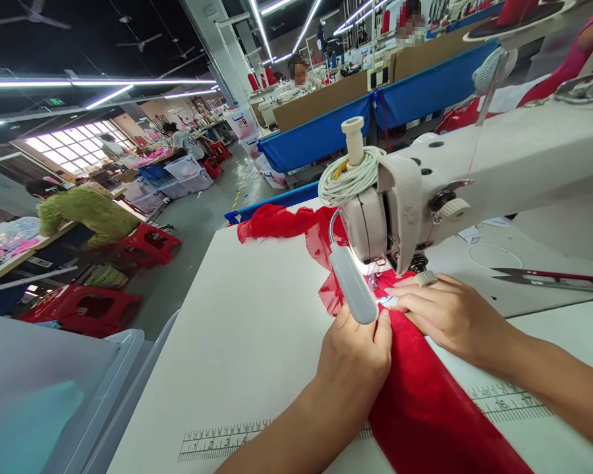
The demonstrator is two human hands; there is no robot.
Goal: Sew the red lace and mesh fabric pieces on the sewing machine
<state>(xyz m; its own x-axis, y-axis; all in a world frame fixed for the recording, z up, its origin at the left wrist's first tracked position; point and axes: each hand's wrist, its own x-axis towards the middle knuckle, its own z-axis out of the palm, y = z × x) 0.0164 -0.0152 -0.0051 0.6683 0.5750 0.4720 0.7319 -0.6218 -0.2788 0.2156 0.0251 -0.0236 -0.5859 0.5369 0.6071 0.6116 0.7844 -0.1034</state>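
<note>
A strip of red fabric (425, 408) runs across the white sewing table (247, 329) and under the head of a white sewing machine (474, 171). My left hand (353, 359) pinches the fabric's left edge just behind the machine's small lamp (352, 283), fingers closed. My right hand (449, 313) lies flat on the fabric beside the presser foot, fingers stretched toward the needle, with a taped fingertip. More red fabric (286, 222) is bunched behind the machine.
Thread snips (548, 278) lie on the table at the right. A ruler scale (217, 442) is printed near the front edge. A clear plastic bin (44, 395) stands at lower left. Red stools (84, 308) and other workers fill the aisle to the left.
</note>
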